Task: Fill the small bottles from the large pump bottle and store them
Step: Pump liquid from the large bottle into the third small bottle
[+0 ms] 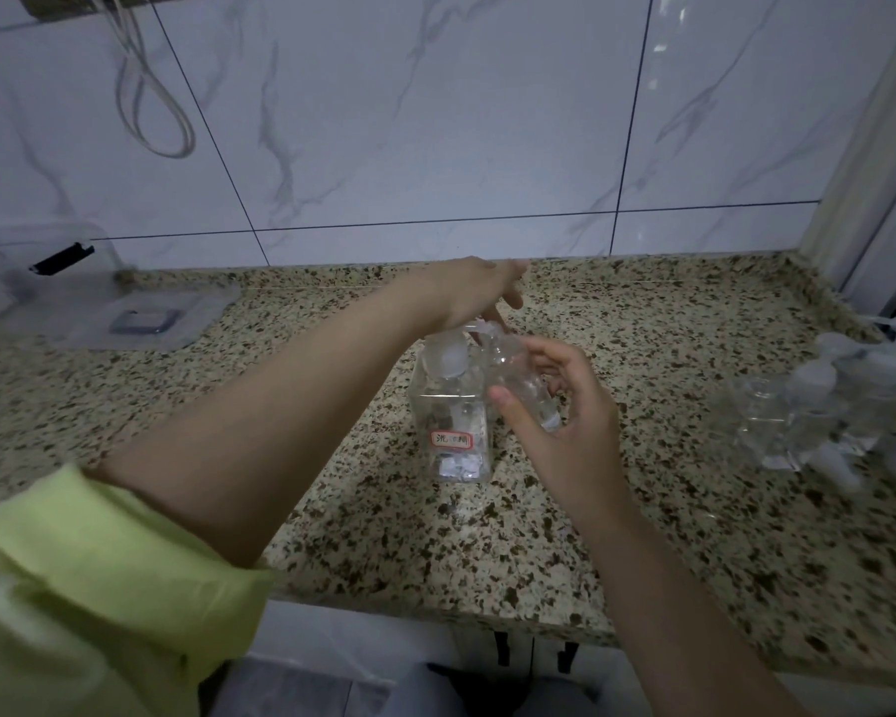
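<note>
The left hand [479, 292] lay flat on the pump [479, 331] of the big bottle [453, 421] mid-counter [668, 535], fingers straight. The right hand [565, 406] curled its grip round a small bottle [526, 385], tilted beside the spout. The big bottle's red-framed label [452, 440] was unreadable. More small bottles [823, 406] stood far right.

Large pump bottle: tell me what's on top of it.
The left hand presses on the large pump bottle, covering the pump head; only its white collar shows. The right hand holds a small bottle beside it.
</note>
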A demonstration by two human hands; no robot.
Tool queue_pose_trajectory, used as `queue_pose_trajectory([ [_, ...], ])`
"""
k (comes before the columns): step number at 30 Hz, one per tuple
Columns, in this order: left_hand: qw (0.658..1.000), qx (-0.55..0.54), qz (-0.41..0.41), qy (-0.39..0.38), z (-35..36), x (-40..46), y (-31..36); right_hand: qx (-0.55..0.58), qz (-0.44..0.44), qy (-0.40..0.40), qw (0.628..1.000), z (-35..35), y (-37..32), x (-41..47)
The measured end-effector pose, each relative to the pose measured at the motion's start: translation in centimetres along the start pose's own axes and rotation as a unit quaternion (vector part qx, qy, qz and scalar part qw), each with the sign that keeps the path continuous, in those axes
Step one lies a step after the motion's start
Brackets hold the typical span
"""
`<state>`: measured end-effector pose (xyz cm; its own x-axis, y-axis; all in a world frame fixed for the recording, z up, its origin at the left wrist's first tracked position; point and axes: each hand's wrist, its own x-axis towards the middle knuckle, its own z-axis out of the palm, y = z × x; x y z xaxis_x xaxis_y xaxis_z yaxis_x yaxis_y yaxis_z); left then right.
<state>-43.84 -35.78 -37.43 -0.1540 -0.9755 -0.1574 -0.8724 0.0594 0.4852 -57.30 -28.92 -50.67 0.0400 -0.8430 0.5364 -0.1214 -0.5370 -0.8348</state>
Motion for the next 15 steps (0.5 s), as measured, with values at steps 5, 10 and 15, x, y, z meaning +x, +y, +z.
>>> queue_pose_trajectory([
  [5,1.0,-0.028,0.002,0.009,-0.51,-0.08,0.41,0.007,-0.005,0.0,1.0,-0.04,-0.14,-0.09],
  [10,1.0,-0.004,-0.013,0.004,-0.12,0.22,0.03,0.008,-0.006,-0.006,1.0,-0.03,0.01,-0.06],
  [15,1.0,-0.015,-0.004,0.004,-0.19,-0.04,0.16,0.008,-0.009,-0.009,1.0,-0.09,0.21,0.0],
])
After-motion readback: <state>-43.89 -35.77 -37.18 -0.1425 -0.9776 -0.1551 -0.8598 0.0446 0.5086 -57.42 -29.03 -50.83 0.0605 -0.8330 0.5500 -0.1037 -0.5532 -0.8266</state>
